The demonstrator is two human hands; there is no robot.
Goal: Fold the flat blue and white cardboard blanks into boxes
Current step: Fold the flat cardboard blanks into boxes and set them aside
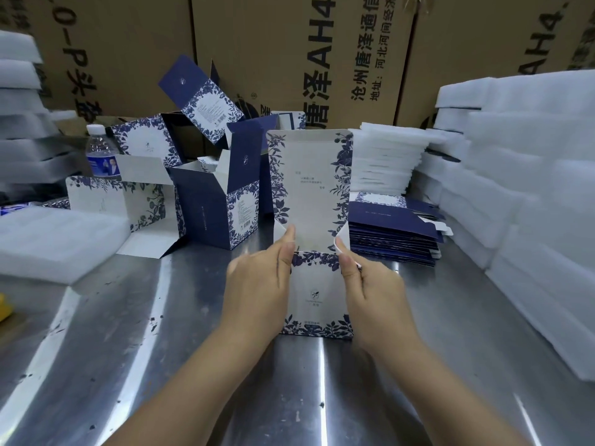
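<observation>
A blue and white cardboard blank (310,194) stands on the steel table (128,349) in the middle, its lower panel facing me and its tall lid flap raised behind. My left hand (260,284) grips its left edge, thumb on the front near the fold. My right hand (370,284) grips the right edge with thumb forward. A stack of flat blanks (392,233) lies just right of it. Several folded boxes (215,204) with open lids stand at the left behind.
White foam sheets are piled at the right (531,188), behind the stack (386,159) and at the left (54,243). A water bottle (101,152) stands at the back left. Large brown cartons (322,53) form a wall behind the table.
</observation>
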